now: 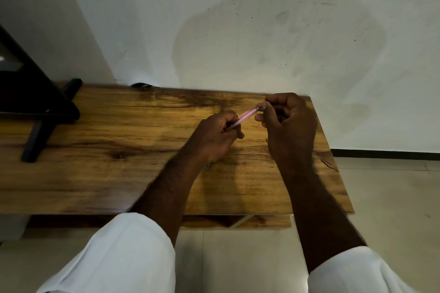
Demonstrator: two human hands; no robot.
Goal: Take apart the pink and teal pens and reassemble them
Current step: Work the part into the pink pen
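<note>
The pink pen (245, 116) is held above the wooden table (119, 150), slanting up to the right between both hands. My left hand (214, 138) is closed around its lower end. My right hand (289, 123) pinches the pen's upper tip with thumb and fingers. A small teal-grey piece (207, 167) peeks out on the table under my left wrist, mostly hidden. The teal pen is otherwise out of sight.
A black stand (40, 112) with splayed feet sits on the table's left end. The table's right edge (333, 157) lies close to my right hand, with tiled floor beyond. A white wall rises right behind the table.
</note>
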